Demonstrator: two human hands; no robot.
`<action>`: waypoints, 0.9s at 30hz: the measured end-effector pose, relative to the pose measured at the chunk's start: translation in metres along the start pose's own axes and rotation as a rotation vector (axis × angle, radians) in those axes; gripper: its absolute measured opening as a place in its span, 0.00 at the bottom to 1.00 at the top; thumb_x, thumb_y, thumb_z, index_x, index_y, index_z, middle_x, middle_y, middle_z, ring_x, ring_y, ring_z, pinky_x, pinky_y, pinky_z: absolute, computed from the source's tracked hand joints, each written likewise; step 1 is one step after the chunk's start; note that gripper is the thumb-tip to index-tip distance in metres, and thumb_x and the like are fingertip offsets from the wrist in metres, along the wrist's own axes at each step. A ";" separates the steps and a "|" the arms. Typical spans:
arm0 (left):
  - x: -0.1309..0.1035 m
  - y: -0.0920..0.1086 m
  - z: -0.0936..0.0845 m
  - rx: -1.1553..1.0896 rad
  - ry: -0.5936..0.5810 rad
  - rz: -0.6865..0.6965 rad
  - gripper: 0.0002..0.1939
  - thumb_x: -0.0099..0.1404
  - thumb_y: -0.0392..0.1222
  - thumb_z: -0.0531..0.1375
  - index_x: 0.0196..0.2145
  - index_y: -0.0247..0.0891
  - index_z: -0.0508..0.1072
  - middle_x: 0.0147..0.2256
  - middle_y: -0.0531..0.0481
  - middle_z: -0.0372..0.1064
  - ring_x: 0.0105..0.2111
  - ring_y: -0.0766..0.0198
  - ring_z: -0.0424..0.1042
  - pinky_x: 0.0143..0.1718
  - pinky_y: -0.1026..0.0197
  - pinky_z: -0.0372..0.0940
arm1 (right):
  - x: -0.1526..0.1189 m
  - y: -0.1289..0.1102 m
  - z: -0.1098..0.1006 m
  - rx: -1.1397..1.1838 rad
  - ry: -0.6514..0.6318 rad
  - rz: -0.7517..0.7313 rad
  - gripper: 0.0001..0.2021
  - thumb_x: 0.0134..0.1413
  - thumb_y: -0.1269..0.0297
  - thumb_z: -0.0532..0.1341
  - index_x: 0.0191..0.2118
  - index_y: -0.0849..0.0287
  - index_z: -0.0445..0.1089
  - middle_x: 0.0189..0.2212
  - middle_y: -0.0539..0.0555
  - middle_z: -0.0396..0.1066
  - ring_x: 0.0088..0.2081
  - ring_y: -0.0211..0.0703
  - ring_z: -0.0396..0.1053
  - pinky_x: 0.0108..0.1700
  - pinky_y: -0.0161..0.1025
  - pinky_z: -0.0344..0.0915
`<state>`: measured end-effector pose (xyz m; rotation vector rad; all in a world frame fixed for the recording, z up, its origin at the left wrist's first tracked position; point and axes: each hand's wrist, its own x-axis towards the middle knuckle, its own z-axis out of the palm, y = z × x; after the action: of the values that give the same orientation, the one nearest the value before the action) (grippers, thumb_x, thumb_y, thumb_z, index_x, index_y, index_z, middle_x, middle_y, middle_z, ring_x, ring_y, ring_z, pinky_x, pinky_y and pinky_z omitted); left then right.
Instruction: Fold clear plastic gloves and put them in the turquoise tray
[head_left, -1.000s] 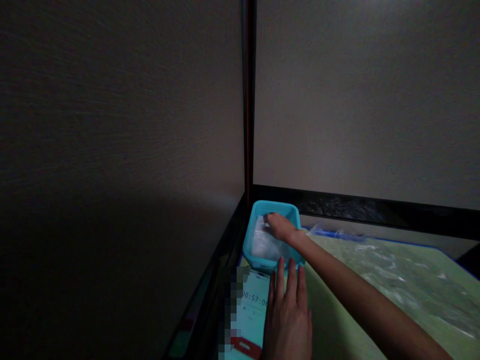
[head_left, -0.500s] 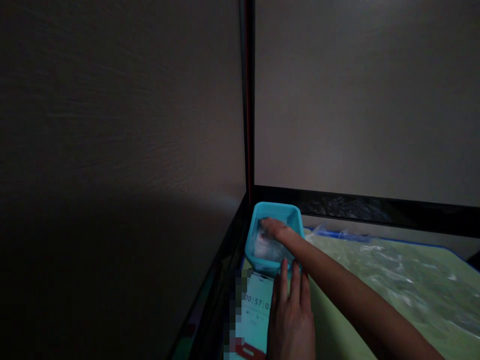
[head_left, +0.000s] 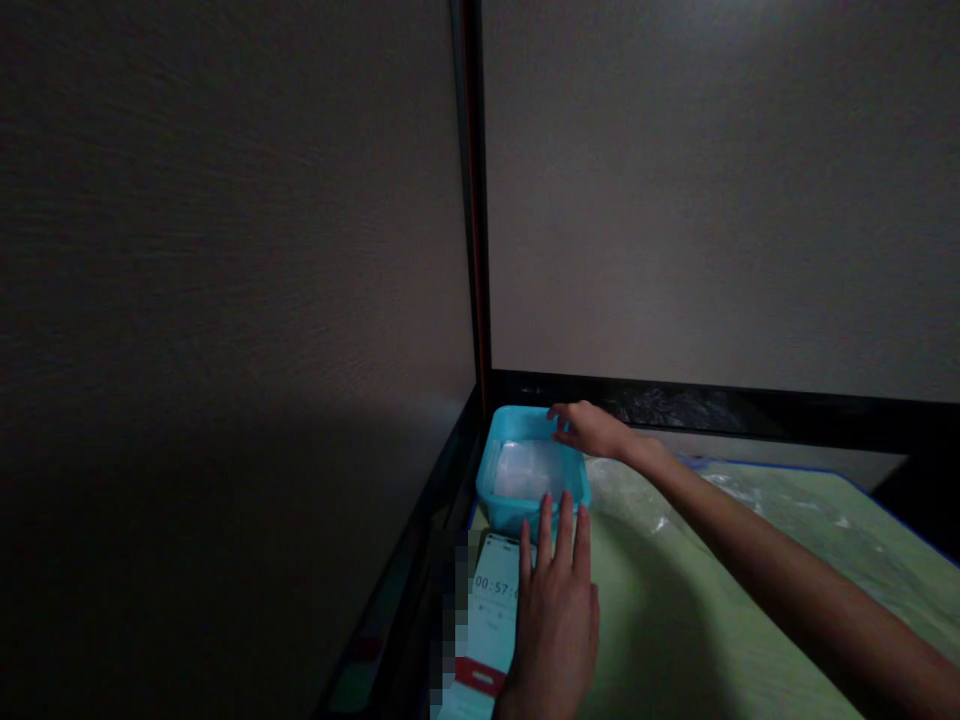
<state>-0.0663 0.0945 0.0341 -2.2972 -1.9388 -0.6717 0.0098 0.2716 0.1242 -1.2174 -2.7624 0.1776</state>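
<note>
1. The left hand (head_left: 556, 610) is flat, its fingers a little spread, with tips at the near side of the blue basin (head_left: 517, 424).
2. The right hand (head_left: 591, 430) is loosely curved above the basin's far right rim; I cannot tell if it touches.
3. The basin, rounded and smooth, lies ahead of the left hand, with clear, shiny plastic (head_left: 529, 468) inside.
4. Wrinkled transparent film (head_left: 757, 500) covers part of the green mat (head_left: 652, 640).
</note>
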 end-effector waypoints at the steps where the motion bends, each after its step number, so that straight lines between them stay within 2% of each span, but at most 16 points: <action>1: 0.001 0.000 0.000 0.012 0.002 0.001 0.37 0.53 0.28 0.51 0.60 0.36 0.45 0.62 0.47 0.34 0.60 0.50 0.33 0.55 0.40 0.46 | -0.013 0.005 -0.007 0.002 0.021 0.000 0.16 0.53 0.67 0.56 0.48 0.62 0.63 0.37 0.56 0.71 0.38 0.42 0.69 0.35 0.33 0.62; 4: 0.003 0.001 0.000 0.035 0.018 0.005 0.38 0.52 0.26 0.52 0.60 0.35 0.45 0.62 0.46 0.34 0.60 0.50 0.33 0.56 0.41 0.44 | -0.056 0.023 -0.017 -0.007 0.064 0.028 0.12 0.53 0.67 0.56 0.43 0.62 0.66 0.36 0.57 0.71 0.34 0.42 0.69 0.32 0.33 0.61; 7: 0.004 0.001 -0.001 0.036 0.049 0.016 0.36 0.53 0.27 0.52 0.59 0.35 0.46 0.62 0.45 0.35 0.60 0.51 0.32 0.56 0.41 0.43 | -0.105 0.043 -0.010 -0.019 0.109 0.059 0.11 0.53 0.66 0.55 0.43 0.60 0.66 0.34 0.56 0.72 0.33 0.42 0.69 0.33 0.34 0.62; 11: 0.004 -0.002 0.000 0.003 0.105 0.051 0.34 0.55 0.27 0.52 0.59 0.35 0.47 0.61 0.42 0.37 0.60 0.51 0.34 0.56 0.43 0.45 | -0.172 0.066 0.015 -0.022 0.107 0.169 0.12 0.54 0.65 0.52 0.43 0.59 0.67 0.37 0.57 0.71 0.33 0.43 0.69 0.34 0.37 0.63; 15: 0.003 0.002 0.003 -0.078 0.242 0.081 0.28 0.58 0.28 0.50 0.57 0.34 0.51 0.61 0.38 0.39 0.60 0.51 0.37 0.55 0.45 0.48 | -0.224 0.079 0.048 0.022 0.145 0.219 0.13 0.56 0.67 0.48 0.41 0.59 0.68 0.39 0.58 0.70 0.37 0.45 0.69 0.37 0.39 0.65; 18: 0.001 0.015 0.009 -0.180 0.279 0.116 0.23 0.59 0.29 0.49 0.53 0.35 0.57 0.59 0.40 0.44 0.59 0.53 0.44 0.55 0.48 0.50 | -0.243 0.085 0.072 0.046 0.227 0.261 0.15 0.56 0.65 0.49 0.45 0.61 0.67 0.46 0.62 0.66 0.45 0.48 0.66 0.46 0.43 0.63; 22: -0.006 0.036 0.025 -0.339 0.131 0.158 0.20 0.58 0.28 0.50 0.48 0.36 0.62 0.57 0.42 0.50 0.56 0.57 0.52 0.53 0.53 0.55 | -0.246 0.085 0.094 -0.011 0.230 0.281 0.21 0.55 0.57 0.52 0.53 0.59 0.61 0.56 0.63 0.55 0.56 0.54 0.52 0.54 0.54 0.51; 24: -0.008 0.043 0.036 -0.414 0.058 0.163 0.19 0.56 0.28 0.50 0.46 0.36 0.64 0.56 0.42 0.52 0.55 0.58 0.55 0.53 0.55 0.57 | -0.244 0.083 0.100 -0.021 0.220 0.286 0.21 0.56 0.55 0.51 0.53 0.58 0.62 0.56 0.61 0.55 0.58 0.54 0.49 0.55 0.58 0.45; 27: -0.010 0.047 0.050 -0.499 0.018 0.128 0.18 0.54 0.26 0.51 0.42 0.36 0.67 0.53 0.43 0.58 0.53 0.59 0.59 0.52 0.55 0.58 | -0.241 0.083 0.102 0.006 0.257 0.279 0.19 0.58 0.58 0.50 0.52 0.60 0.62 0.53 0.59 0.60 0.57 0.52 0.51 0.57 0.58 0.41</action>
<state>-0.0086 0.0919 -0.0036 -2.6380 -1.7469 -1.2767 0.2155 0.1428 -0.0034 -1.5044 -2.3677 0.0490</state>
